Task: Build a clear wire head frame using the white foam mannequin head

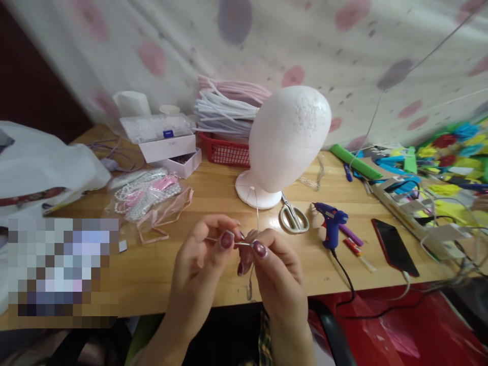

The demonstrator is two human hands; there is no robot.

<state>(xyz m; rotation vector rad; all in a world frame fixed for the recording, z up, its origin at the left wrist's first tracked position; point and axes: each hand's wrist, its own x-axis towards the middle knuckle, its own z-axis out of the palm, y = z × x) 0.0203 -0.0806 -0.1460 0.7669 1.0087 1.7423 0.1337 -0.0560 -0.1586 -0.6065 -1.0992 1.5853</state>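
Observation:
My left hand and my right hand meet above the front of the wooden table. Each pinches a thin silvery wire between thumb and fingers, and a short stretch of it spans the gap between the thumbs. One strand rises from the right fingers toward a small pale piece in front of the foam head's base; whether that piece is attached I cannot tell. Below the right fingers hangs another thin strand. Behind the hands stands a white foam head, with scissors beside its base.
Right of the scissors are a blue glue gun with a black cord and a phone. A red basket holds fuzzy pink and white stems. Bagged pearl beads and white boxes lie left. A power strip sits right.

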